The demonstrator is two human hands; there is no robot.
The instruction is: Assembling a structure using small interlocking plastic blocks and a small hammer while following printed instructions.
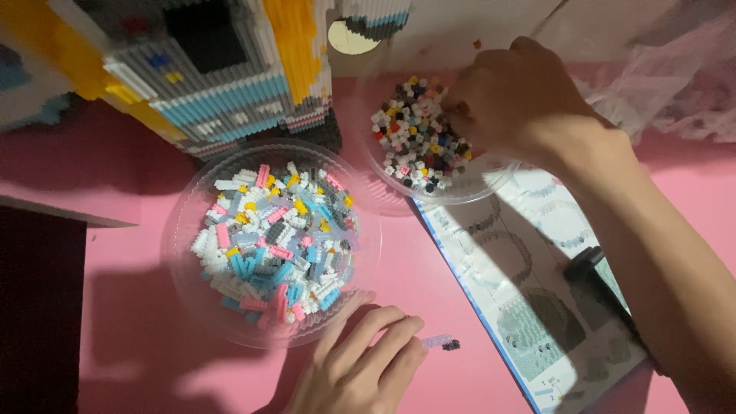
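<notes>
Left hand (356,368) pinches a tiny lilac-and-black brick stack (442,343): light, hard, fiddly, best gripped by its sides. Right hand (510,96) digs, fingers curled, in the clear plastic bowl of small mixed bricks (468,188).

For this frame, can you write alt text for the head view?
The right hand digs into a clear bowl of tiny mixed bricks while the left hand pinches a small brick piece beside a larger bowl on a pink table.

Small lilac-and-black brick piece (440,343) lies horizontal, fingertip-pinched.
</notes>
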